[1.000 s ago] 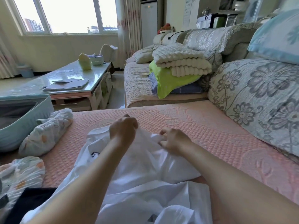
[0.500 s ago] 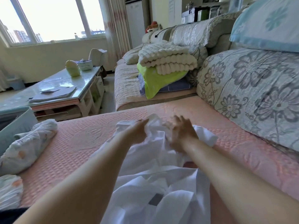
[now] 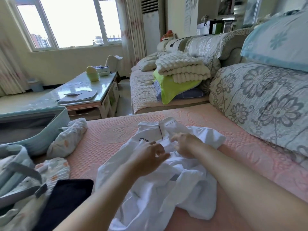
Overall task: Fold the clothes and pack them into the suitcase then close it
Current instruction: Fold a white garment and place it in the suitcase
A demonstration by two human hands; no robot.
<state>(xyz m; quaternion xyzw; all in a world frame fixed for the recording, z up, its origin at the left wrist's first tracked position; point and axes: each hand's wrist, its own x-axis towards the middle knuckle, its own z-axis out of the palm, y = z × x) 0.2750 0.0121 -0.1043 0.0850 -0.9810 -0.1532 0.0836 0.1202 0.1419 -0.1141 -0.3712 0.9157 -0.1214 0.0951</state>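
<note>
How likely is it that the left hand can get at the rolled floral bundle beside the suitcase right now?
Probably yes. The rolled floral bundle lies uncovered beside the suitcase on the left hand's side, bare pink cover between them. That hand grips the white shirt, so it must let go first.

The only view came from a wide-angle camera worn on the person's head, looking forward and down along both forearms. It sat close over the left hand (image 3: 148, 157) and right hand (image 3: 185, 144), which pinched the white shirt (image 3: 150, 197) near mid-frame. Left of the grip it took in the suitcase (image 3: 50, 135), right of it the floral cushion (image 3: 258, 97), and far beyond it the window (image 3: 71, 22).
</note>
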